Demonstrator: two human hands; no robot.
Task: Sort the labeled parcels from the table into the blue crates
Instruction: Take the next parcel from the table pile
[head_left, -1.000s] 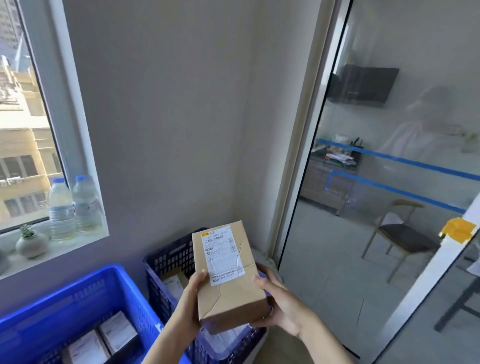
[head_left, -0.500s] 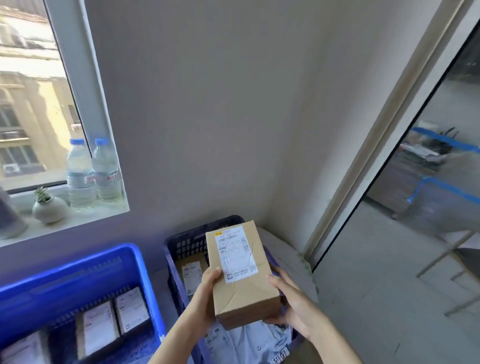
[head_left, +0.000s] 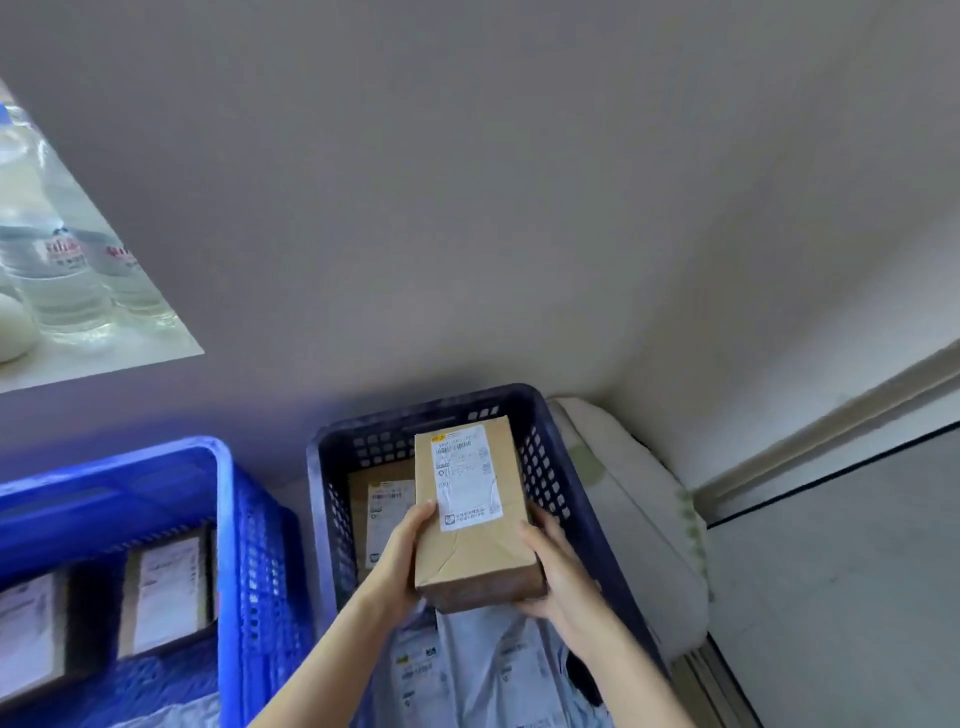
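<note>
Both hands grasp one brown cardboard parcel (head_left: 475, 519) in the lower middle of the frame. The left hand (head_left: 402, 558) holds its left edge, with the thumb on the top face, and the right hand (head_left: 558, 569) curls around its lower right corner. The parcel has a white shipping label (head_left: 464, 475) on top, and it hangs above the open dark blue crate (head_left: 566, 467), not touching its walls. Inside this crate, another brown box with a label (head_left: 382, 512) lies at the back, and pale grey mailer bags (head_left: 488, 670) lie at the front. At the lower left stands a brighter blue crate (head_left: 228, 545) with labeled boxes (head_left: 166, 592) in it. At the upper left, water bottles (head_left: 57, 270) stand on a window sill (head_left: 130, 348).
</note>
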